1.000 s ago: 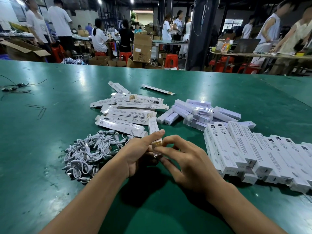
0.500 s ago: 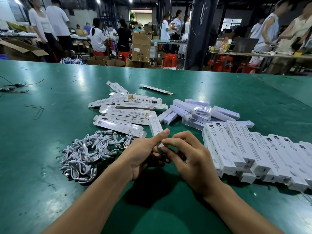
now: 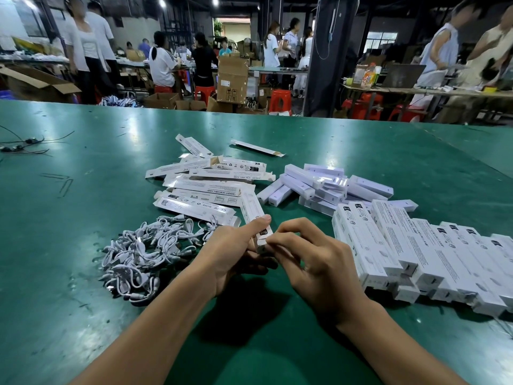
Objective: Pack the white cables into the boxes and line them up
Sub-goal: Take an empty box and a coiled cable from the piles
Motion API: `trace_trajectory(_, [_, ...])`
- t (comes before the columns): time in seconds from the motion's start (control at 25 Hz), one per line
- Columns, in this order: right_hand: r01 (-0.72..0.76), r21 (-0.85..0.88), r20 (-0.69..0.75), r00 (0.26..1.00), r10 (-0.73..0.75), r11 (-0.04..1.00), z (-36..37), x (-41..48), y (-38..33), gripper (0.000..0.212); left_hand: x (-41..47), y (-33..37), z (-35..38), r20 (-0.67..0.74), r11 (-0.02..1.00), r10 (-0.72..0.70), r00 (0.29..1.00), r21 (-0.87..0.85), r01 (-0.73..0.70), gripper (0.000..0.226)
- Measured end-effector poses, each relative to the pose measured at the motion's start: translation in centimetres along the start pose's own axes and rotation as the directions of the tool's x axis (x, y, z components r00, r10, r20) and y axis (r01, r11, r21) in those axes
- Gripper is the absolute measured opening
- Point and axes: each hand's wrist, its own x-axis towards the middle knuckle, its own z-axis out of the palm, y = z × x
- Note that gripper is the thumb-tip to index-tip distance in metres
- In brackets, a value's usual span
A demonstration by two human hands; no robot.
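Observation:
A long white box points away from me, its near end held between both hands. My left hand grips that end, thumb on top. My right hand pinches the end flap with curled fingers. A heap of coiled white cables lies to the left of my left hand. Flat unfolded white boxes are piled behind the hands. A row of packed boxes lies side by side on the right. What is inside the held box is hidden.
White lamp units are heaped behind the packed row. One flat box lies alone farther back. Black wires sit at the far left of the green table. People work at tables beyond the far edge.
The brown open end of the held box has been closed under my right fingers. Both hands stayed in place, the right fingers moving in onto the flap.

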Motion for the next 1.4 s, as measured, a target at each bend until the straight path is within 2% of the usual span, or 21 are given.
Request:
trace_trajectory(0.2, [-0.164, 0.111, 0.062, 0.986, 0.158, 0.980, 0.4, -0.3, 0.1, 0.022, -0.4, 0.1, 0.6, -0.041, 0.999, 0.050, 0.998, 0.023, -0.049, 0.045])
trace_trajectory(0.36, [-0.172, 0.176, 0.097, 0.983, 0.157, 0.969, 0.2, -0.2, 0.4, 0.028, -0.5, -0.1, 1.0, -0.065, 0.995, 0.089, 0.994, 0.044, -0.086, 0.045])
trace_trajectory(0.64, [-0.222, 0.277, 0.074, 0.975, 0.210, 0.935, 0.5, -0.1, 0.5, 0.031, -0.4, -0.4, 1.0, -0.001, 0.994, 0.078, 0.997, 0.082, -0.078, 0.050])
trace_trajectory(0.72, [-0.218, 0.325, 0.045, 0.975, 0.215, 0.920, 0.6, 0.0, 0.5, 0.029, -0.1, -0.2, 0.6, 0.031, 0.997, 0.074, 0.997, 0.021, -0.074, 0.054])
trace_trajectory(0.84, [-0.224, 0.412, 0.014, 0.971, 0.240, 0.883, 0.9, 0.1, 0.2, 0.019, 0.5, 0.2, 0.0, 0.072, 0.968, 0.060, 0.996, -0.247, -0.040, 0.052])
trace_trajectory(0.92, [-0.199, 0.372, 0.046, 0.979, 0.197, 0.907, 1.1, -0.1, -0.1, 0.019, 0.7, 0.5, -0.6, 0.099, 0.933, 0.072, 0.992, -0.357, -0.032, 0.050])
trace_trajectory(1.0, [-0.224, 0.326, 0.087, 0.975, 0.207, 0.918, 1.2, -0.3, -0.3, 0.024, 0.8, 0.5, -1.1, 0.074, 0.941, 0.100, 0.992, -0.330, -0.071, 0.052])
trace_trajectory(1.08, [-0.301, 0.302, 0.087, 0.954, 0.289, 0.904, 1.3, -0.2, -0.3, 0.027, 1.1, 0.4, -1.6, 0.017, 0.954, 0.108, 0.994, -0.283, -0.098, 0.053])
trace_trajectory(1.16, [-0.433, 0.226, 0.107, 0.902, 0.419, 0.873, 1.6, 0.3, 0.2, 0.022, 1.3, 0.3, -1.9, -0.020, 0.967, 0.107, 0.994, -0.232, -0.109, 0.039])
trace_trajectory(1.24, [-0.547, 0.014, 0.211, 0.820, 0.533, 0.837, 1.9, 1.1, 0.9, 0.026, 1.4, 0.1, -1.8, -0.064, 0.984, 0.124, 0.990, -0.122, -0.131, 0.024])
trace_trajectory(1.32, [-0.510, -0.243, 0.301, 0.769, 0.564, 0.825, 2.2, 2.3, 2.0, 0.033, 1.7, -0.2, -1.6, -0.126, 0.986, 0.168, 0.978, 0.007, -0.168, 0.018])
trace_trajectory(1.4, [-0.465, -0.358, 0.285, 0.771, 0.569, 0.810, 2.4, 4.5, 3.0, 0.033, 2.0, -0.5, -1.7, -0.189, 0.955, 0.250, 0.950, 0.213, -0.209, 0.019])
